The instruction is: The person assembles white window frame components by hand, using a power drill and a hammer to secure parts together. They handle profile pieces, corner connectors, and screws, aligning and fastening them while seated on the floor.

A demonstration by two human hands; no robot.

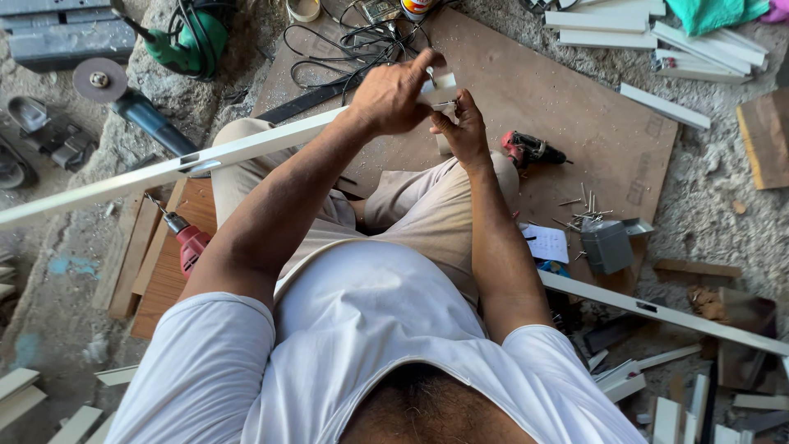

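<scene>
Left grip (394, 97) clamped on white profile (205, 156), right grip (462, 131) pinching small fitting (445, 103), mostly hidden by fingers.

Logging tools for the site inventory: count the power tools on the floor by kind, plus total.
Drills with red bodies: 2, one by the left knee, one on the brown board
Angle grinders: 2, a blue one and a green one
Total: 4
Both hands, left and right, hold a small white piece, not a tool.

Smooth white strip (164, 171), matt wooden board (575, 107)
</scene>
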